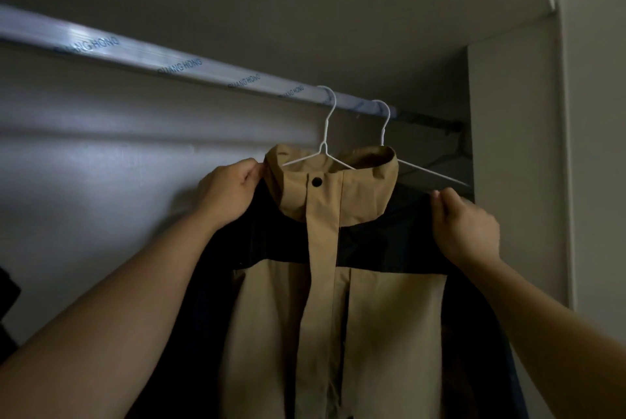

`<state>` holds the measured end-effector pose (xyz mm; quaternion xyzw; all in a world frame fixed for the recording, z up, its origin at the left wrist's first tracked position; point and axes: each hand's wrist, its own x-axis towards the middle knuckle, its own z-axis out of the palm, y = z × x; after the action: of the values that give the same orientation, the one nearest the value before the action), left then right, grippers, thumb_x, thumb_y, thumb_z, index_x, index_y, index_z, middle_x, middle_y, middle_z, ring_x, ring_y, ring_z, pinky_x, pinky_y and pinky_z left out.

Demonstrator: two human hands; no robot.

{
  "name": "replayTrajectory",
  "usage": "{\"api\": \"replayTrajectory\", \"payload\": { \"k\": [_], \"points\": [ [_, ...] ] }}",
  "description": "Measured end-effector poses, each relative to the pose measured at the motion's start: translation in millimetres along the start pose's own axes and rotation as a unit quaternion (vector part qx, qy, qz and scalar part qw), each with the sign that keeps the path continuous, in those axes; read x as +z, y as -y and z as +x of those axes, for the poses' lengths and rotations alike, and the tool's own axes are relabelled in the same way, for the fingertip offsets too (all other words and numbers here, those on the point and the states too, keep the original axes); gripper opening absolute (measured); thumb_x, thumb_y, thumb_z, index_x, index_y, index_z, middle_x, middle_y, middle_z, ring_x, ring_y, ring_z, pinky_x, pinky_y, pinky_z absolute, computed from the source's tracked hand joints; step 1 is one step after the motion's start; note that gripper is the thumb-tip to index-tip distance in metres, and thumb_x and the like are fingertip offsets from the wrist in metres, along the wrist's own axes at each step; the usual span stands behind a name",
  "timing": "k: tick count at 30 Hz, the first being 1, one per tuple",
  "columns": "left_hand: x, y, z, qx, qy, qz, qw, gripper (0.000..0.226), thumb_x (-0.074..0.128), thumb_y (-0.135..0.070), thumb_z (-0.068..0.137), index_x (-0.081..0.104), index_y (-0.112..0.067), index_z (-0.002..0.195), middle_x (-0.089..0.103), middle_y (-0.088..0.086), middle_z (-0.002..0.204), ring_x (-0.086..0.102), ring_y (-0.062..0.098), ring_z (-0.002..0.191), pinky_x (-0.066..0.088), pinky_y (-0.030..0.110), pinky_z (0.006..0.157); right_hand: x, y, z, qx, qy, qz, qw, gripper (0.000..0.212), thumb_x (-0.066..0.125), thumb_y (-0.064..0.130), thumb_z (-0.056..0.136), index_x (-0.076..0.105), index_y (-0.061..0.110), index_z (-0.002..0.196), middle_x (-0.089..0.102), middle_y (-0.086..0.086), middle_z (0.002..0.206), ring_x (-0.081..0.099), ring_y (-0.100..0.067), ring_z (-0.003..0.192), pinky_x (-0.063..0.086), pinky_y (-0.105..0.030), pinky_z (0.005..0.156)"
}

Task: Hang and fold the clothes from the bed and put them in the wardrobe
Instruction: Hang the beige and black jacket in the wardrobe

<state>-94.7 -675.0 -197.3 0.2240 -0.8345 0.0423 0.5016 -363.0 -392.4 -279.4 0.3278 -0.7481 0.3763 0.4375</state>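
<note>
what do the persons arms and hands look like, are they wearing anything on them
Nothing is worn. The left hand and right hand have no gloves, and no ring, watch or bracelet shows. The left forearm and right forearm are uncovered all the way to the picture's edge, so no sleeve is in view.

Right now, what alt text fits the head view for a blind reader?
The left hand and right hand grip the shoulders of a tan and dark jacket hanging on a white hanger from the wardrobe rail. A second hanger hangs beside it.
</note>
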Motion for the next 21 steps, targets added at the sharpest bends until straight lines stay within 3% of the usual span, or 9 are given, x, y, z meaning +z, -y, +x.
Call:
{"api": "replayTrajectory", "payload": {
  "k": [2,3,5,9,13,16,19,21],
  "points": [
    [0,7,-2,0.014,-0.009,-0.019,1.0,0.029,0.038,-0.052,0.102,0.059,-0.033,0.096,0.067,-0.007,0.081,0.061,0.023,0.077,0.04,0.032,0.06,-4,19,11,-0.044,-0.016,-0.043,0.998,0.044,0.023,0.06,0.103,0.055,0.034,0.092,0.064,0.003,0.092,0.062,-0.025,0.094,0.048,-0.041,0.082],
    [0,9,-4,0.025,-0.014,-0.024,0.999,0.027,0.039,-0.053,0.101,0.06,-0.037,0.1,0.067,-0.009,0.08,0.061,0.02,0.077,0.04,0.031,0.06,-5,31,18,-0.063,-0.002,-0.053,0.997,0.044,0.023,0.06,0.103,0.059,0.035,0.098,0.065,0.005,0.101,0.06,-0.023,0.104,0.044,-0.047,0.094],
    [-1,10,-7,0.039,-0.019,-0.036,0.998,0.027,0.039,-0.056,0.1,0.061,-0.04,0.104,0.069,-0.012,0.083,0.063,0.017,0.077,0.045,0.031,0.063,-5,55,30,-0.088,0.048,-0.013,0.995,0.047,0.017,0.061,0.102,0.057,0.037,0.093,0.065,0.011,0.098,0.061,-0.015,0.1,0.04,-0.047,0.101],
    [0,23,-23,0.03,-0.009,0.024,0.999,0.048,0.028,-0.064,0.099,0.063,-0.031,0.103,0.07,-0.004,0.085,0.064,0.024,0.078,0.051,0.036,0.067,2,71,37,-0.032,0.09,0.143,0.985,0.039,0.022,0.054,0.105,0.053,0.035,0.09,0.061,0.012,0.082,0.059,-0.006,0.079,0.051,-0.05,0.091],
    [1,51,-42,-0.006,-0.041,0.083,0.996,0.072,0.012,-0.07,0.09,0.062,-0.018,0.092,0.068,0.014,0.077,0.063,0.039,0.072,0.046,0.037,0.06,7,64,37,-0.024,0.048,0.167,0.984,0.032,0.029,0.048,0.106,0.048,0.04,0.082,0.058,0.013,0.073,0.057,-0.002,0.07,0.053,-0.047,0.084],
    [-3,55,-45,-0.036,-0.022,0.049,0.998,0.077,0.017,-0.07,0.088,0.066,-0.011,0.089,0.067,0.02,0.076,0.063,0.042,0.073,0.052,0.042,0.065,7,68,37,-0.019,0.048,0.183,0.982,0.031,0.029,0.048,0.106,0.048,0.04,0.082,0.059,0.012,0.073,0.058,-0.004,0.069,0.052,-0.043,0.081],
    [-7,46,-39,-0.094,-0.014,-0.029,0.995,0.075,0.022,-0.064,0.095,0.063,-0.005,0.073,0.063,0.015,0.069,0.063,0.039,0.075,0.049,0.041,0.069,1,68,38,0.024,0.085,0.224,0.971,0.034,0.033,0.051,0.105,0.055,0.035,0.085,0.063,0.005,0.076,0.063,-0.013,0.072,0.054,-0.039,0.077],
    [-16,29,-28,-0.122,-0.045,-0.024,0.991,0.071,0.022,-0.063,0.101,0.063,-0.012,0.074,0.06,0.007,0.068,0.062,0.036,0.077,0.043,0.036,0.067,-11,72,47,0.098,0.132,0.305,0.938,0.051,0.032,0.061,0.101,0.064,0.026,0.083,0.068,-0.003,0.078,0.067,-0.023,0.075,0.055,-0.04,0.072]
  ]
}}
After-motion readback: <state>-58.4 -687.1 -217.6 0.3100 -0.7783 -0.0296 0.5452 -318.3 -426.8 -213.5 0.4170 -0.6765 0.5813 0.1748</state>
